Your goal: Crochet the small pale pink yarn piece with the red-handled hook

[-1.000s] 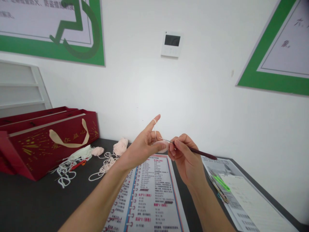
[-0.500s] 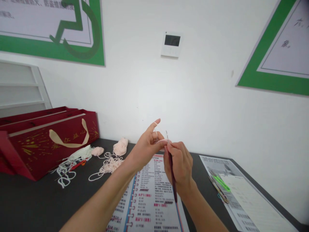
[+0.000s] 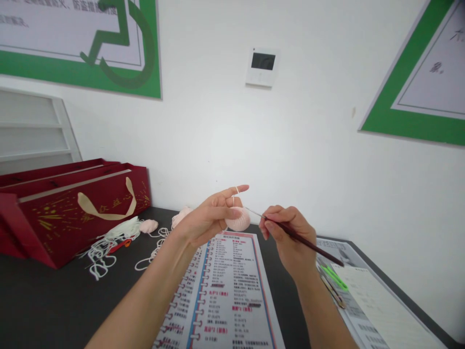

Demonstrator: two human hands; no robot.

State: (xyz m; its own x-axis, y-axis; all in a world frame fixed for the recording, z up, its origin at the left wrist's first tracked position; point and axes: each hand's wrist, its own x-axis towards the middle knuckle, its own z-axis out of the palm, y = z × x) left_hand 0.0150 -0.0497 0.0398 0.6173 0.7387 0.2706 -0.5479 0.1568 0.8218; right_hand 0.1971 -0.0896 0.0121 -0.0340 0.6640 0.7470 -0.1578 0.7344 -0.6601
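My left fingers (image 3: 222, 213) pinch the round pink piece (image 3: 239, 221) near the printed sheet's (image 3: 240, 286) far edge, yarn (image 3: 233, 200) strung from index; right fingers (image 3: 275, 231) closed on dark-handled hook (image 3: 301, 238), tip beside piece.

This looks like an office or a community workroom: on the plain white wall (image 3: 203, 121) hang 2 green-bordered notice boards (image 3: 151, 87), the left-hand board printed with lines about fire and theft prevention and marked with a green emblem (image 3: 114, 38) resembling a wheelchair sign. A small white panel (image 3: 261, 68) with a dark screen sits between them. Below stands a dark table (image 3: 72, 305) with printed sheets (image 3: 232, 300), red gift bags (image 3: 83, 208) and balls of yarn (image 3: 148, 226).
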